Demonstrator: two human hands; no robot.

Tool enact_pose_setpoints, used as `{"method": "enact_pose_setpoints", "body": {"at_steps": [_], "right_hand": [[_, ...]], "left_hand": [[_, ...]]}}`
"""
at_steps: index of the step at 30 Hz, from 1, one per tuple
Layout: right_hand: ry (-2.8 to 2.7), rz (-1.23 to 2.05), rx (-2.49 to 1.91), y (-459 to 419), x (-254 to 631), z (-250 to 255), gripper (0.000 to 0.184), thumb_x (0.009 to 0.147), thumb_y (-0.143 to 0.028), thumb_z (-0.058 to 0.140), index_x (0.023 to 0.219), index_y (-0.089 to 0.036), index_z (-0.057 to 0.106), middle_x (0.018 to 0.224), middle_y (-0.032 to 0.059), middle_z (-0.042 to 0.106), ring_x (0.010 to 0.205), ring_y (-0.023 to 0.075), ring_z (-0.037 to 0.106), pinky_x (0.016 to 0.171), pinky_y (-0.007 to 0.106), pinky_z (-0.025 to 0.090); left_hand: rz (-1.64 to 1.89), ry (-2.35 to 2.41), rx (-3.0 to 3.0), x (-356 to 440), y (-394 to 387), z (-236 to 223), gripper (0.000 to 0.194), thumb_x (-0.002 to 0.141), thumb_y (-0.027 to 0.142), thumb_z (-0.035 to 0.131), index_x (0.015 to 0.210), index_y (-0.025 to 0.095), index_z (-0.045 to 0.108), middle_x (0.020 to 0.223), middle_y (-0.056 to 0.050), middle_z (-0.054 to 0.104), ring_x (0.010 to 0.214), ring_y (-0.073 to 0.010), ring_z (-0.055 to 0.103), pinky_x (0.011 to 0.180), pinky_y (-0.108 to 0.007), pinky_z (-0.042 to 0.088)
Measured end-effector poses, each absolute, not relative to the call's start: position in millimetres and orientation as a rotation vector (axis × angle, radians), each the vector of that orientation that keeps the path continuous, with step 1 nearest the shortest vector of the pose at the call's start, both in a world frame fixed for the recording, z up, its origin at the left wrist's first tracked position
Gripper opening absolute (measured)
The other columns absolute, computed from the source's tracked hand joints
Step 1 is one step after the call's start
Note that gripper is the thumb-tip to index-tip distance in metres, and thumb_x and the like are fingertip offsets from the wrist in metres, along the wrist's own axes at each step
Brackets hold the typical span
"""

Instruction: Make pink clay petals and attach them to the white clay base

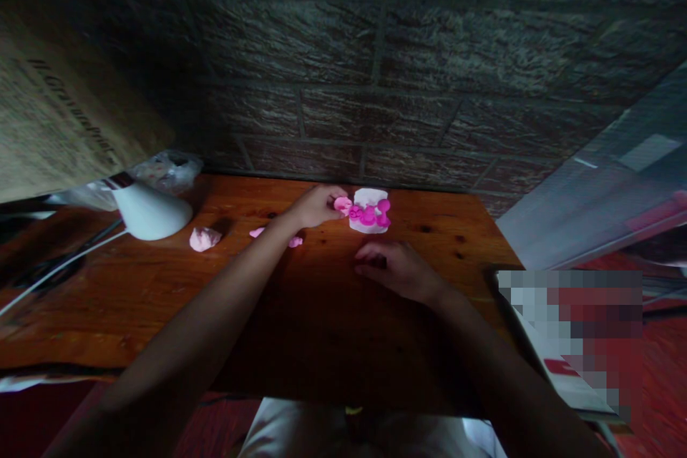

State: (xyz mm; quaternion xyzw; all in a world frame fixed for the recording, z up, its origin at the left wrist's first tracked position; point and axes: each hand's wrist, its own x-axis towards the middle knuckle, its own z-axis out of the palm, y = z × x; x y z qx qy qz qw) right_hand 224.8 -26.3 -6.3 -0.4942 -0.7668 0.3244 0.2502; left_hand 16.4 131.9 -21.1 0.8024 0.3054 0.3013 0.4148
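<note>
My left hand (pixel 318 205) is closed, its fingertips on a small round light-pink piece (pixel 343 205) that looks like modelling clay. Against that piece's right side lies a white slab (pixel 370 196) with bright magenta shapes (pixel 369 216) across it, one of them curled like a rosette. My right hand (pixel 398 270) hovers over or rests on the table just below the slab, fingers loosely curved, thumb apart from them, nothing visible between. A pink clay lump (pixel 205 238) sits further left. Smaller pink bits (pixel 295 241) lie beside my left forearm, which partly hides them.
The wooden table (pixel 429 229) ends at a dark stone-block wall (pixel 333 50). At left stand a white lamp-like base (pixel 153 207) with a cable, a large printed brown paper shade (pixel 64 100) and clear plastic (pixel 169 170). A grey panel (pixel 590 157) borders the right.
</note>
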Motion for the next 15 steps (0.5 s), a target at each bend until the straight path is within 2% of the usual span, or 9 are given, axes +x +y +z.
{"method": "enact_pose_setpoints", "body": {"at_steps": [4, 15], "right_hand": [[-2.084, 0.871, -1.336, -27, 225, -6, 0.006, 0.088, -0.023, 0.073, 0.094, -0.021, 0.074, 0.085, 0.0017, 0.078, 0.073, 0.015, 0.071, 0.068, 0.026, 0.051], [-2.087, 0.879, -1.34, -26, 225, -8, 0.006, 0.088, -0.023, 0.073, 0.094, -0.02, 0.074, 0.085, 0.0021, 0.078, 0.073, 0.0146, 0.07, 0.067, 0.026, 0.05]], "left_hand": [[0.757, 0.736, 2.029, 17, 132, -22, 0.021, 0.073, 0.013, 0.075, 0.094, 0.015, 0.069, 0.091, -0.005, 0.078, 0.081, -0.0162, 0.072, 0.078, -0.031, 0.056], [0.829, 0.791, 1.967, 16, 140, -32, 0.044, 0.068, 0.013, 0.084, 0.109, 0.015, 0.069, 0.103, -0.01, 0.079, 0.089, -0.018, 0.075, 0.087, -0.037, 0.059]]}}
